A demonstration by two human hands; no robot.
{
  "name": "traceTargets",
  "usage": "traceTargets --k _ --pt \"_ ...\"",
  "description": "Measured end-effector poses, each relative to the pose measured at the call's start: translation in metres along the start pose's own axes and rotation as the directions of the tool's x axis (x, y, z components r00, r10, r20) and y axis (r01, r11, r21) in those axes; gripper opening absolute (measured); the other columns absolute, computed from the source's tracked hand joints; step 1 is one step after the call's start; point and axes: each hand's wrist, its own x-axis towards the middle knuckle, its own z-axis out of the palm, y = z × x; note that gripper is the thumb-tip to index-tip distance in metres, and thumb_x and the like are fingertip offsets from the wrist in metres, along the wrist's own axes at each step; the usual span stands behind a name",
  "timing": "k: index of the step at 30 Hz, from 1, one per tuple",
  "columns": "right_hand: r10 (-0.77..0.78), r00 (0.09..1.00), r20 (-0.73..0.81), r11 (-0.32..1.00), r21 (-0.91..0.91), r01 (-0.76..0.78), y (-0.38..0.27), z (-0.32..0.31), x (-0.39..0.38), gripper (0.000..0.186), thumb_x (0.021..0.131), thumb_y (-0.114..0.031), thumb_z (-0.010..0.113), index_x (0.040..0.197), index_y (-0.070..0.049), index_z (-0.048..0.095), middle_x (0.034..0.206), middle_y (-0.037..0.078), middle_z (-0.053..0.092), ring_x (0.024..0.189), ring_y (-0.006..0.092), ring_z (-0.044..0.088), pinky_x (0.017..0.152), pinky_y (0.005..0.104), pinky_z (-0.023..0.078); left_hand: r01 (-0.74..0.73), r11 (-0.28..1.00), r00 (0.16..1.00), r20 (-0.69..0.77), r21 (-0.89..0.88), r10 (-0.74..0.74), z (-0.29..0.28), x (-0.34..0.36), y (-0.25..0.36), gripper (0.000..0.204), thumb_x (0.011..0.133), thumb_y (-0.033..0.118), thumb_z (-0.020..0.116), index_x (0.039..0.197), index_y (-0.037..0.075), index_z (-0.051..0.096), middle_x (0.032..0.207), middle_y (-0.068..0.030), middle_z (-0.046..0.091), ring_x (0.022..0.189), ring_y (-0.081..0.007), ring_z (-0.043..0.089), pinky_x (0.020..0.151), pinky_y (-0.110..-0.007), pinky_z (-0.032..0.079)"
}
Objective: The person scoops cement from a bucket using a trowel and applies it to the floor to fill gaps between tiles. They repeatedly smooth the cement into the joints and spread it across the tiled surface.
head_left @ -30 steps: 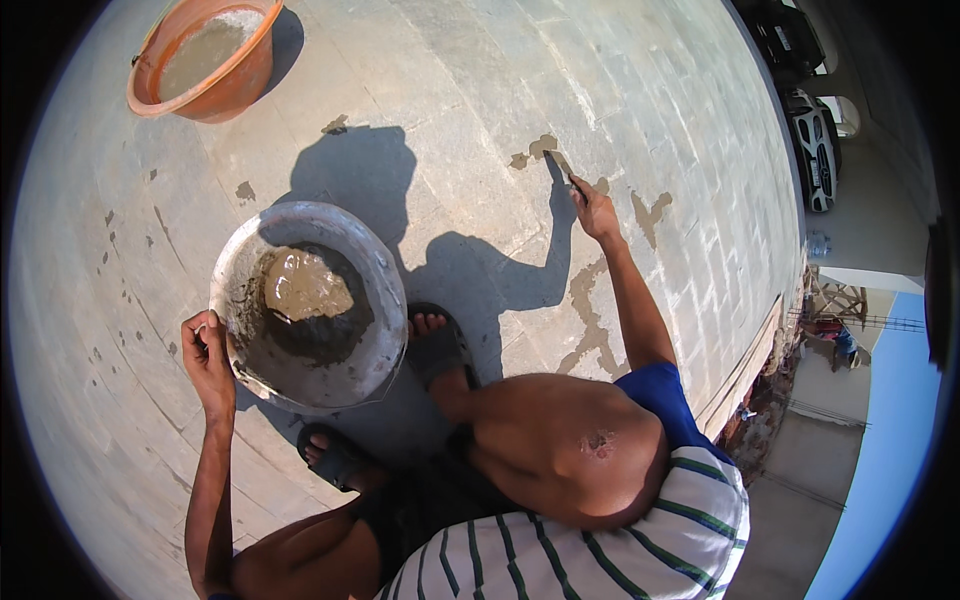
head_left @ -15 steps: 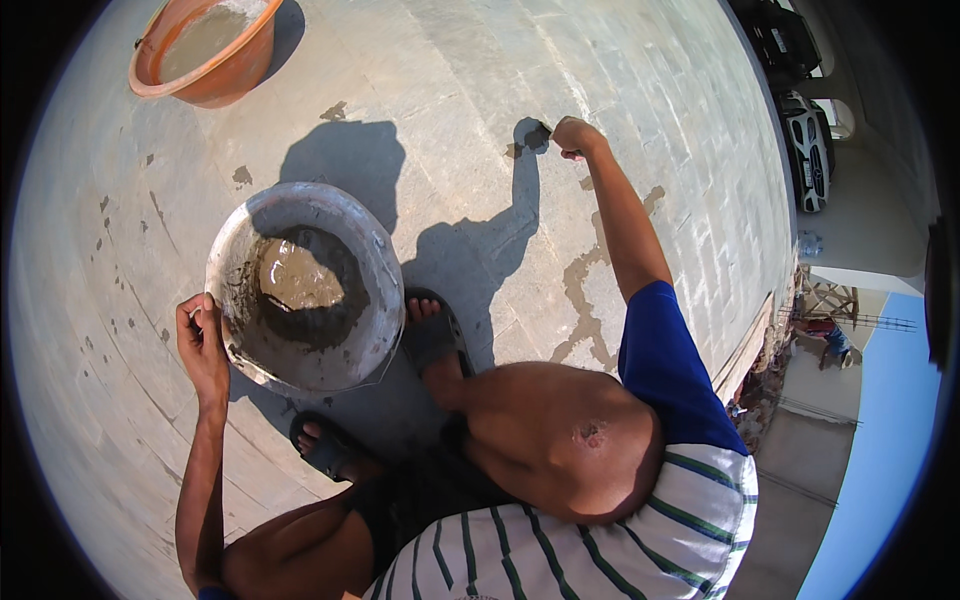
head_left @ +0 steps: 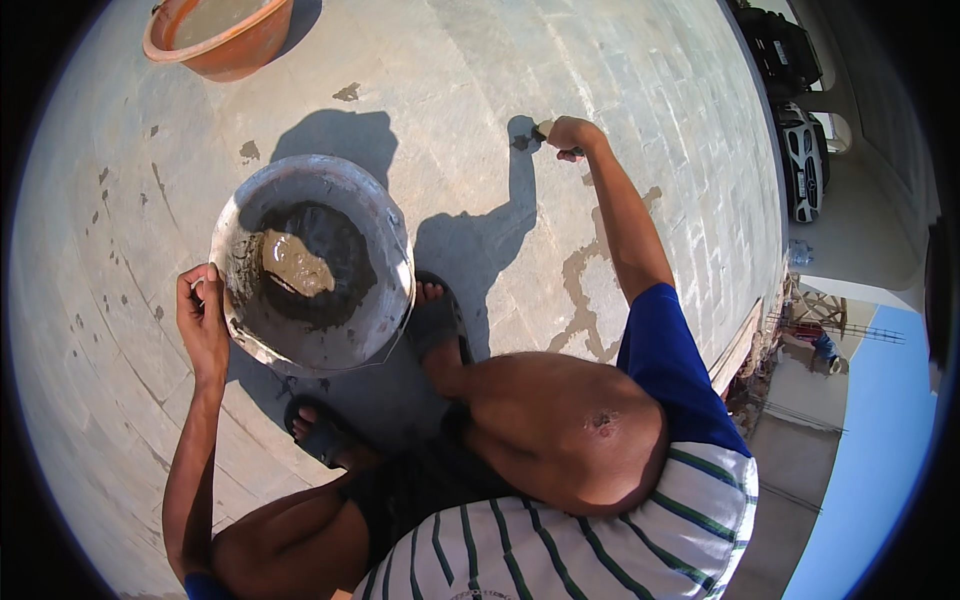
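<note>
Sunlit paving (head_left: 450, 110) with damp patches spreads beneath both hands; beyond its right edge stands a white car (head_left: 803, 160), its plate too small to read. At upper left, an orange tub (head_left: 230, 62) contains greyish wet mix. Nearer, a pale bucket (head_left: 325, 350) sits before the feet, mouth up, with wet mortar (head_left: 300, 265) at its bottom. The left hand (head_left: 203, 325) pinches its left rim between thumb and fingers. The right hand (head_left: 575, 135) is curled tightly round a tool (head_left: 541, 131), beyond the bucket to its right; the visible tip points left, while the fist hides most of its long axis.
</note>
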Motion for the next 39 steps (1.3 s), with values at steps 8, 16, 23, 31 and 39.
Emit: traceTargets --k 8,16,23,31,39 --pt "-0.016 0.998 0.061 1.0 0.008 0.015 -0.004 0.007 -0.007 0.019 0.084 -0.008 0.043 0.092 0.0 0.059 0.064 0.012 0.059 0.048 0.0169 0.057 0.044 0.0335 0.043 0.006 1.0 1.0 0.011 -0.013 -0.005 -0.001 -0.001 0.002 0.019 0.097 0.023 0.053 0.1 0.004 0.054 0.067 0.009 0.033 0.06 -0.0022 0.026 0.053 -0.019 0.021" --pt "-0.118 0.985 0.125 0.992 -0.018 0.121 0.002 0.018 0.001 0.018 0.081 -0.008 0.048 0.093 0.001 0.057 0.062 0.01 0.057 0.047 0.0172 0.056 0.041 0.0341 0.041 -0.015 0.999 1.0 0.02 -0.037 0.016 -0.001 0.0 -0.003 0.019 0.097 0.024 0.053 0.1 0.004 0.054 0.065 0.0091 0.033 0.06 -0.0019 0.027 0.052 -0.018 0.022" --pt "-0.146 0.982 0.122 0.966 0.233 0.115 0.003 0.022 -0.026 0.03 0.086 -0.023 0.054 0.108 -0.004 0.062 0.074 0.009 0.063 0.054 0.0134 0.057 0.047 0.0293 0.046 0.017 0.999 1.0 -0.01 -0.031 -0.017 -0.006 -0.002 -0.004 0.021 0.097 0.025 0.054 0.1 0.005 0.054 0.064 0.0091 0.034 0.058 -0.0016 0.028 0.051 -0.019 0.023" --pt "-0.404 0.777 -0.483 0.902 -0.068 0.427 0.062 0.076 -0.037 0.038 0.091 -0.026 0.054 0.128 -0.016 0.054 0.102 0.021 0.064 0.099 0.0388 0.06 0.085 0.0469 0.047 -0.002 1.0 1.0 -0.007 -0.03 0.002 -0.002 -0.004 -0.003 0.019 0.098 0.023 0.052 0.101 0.005 0.054 0.064 0.0091 0.034 0.058 -0.0018 0.028 0.052 -0.019 0.023" --pt "-0.376 0.827 -0.417 0.926 -0.181 0.33 0.093 0.11 -0.012 0.041 0.091 -0.027 0.053 0.132 -0.022 0.05 0.098 0.02 0.065 0.094 0.0369 0.061 0.085 0.0439 0.048 -0.007 1.0 1.0 -0.024 0.017 0.007 -0.002 -0.002 -0.006 0.017 0.098 0.021 0.051 0.101 0.005 0.054 0.067 0.0093 0.034 0.059 -0.0015 0.027 0.053 -0.018 0.022"
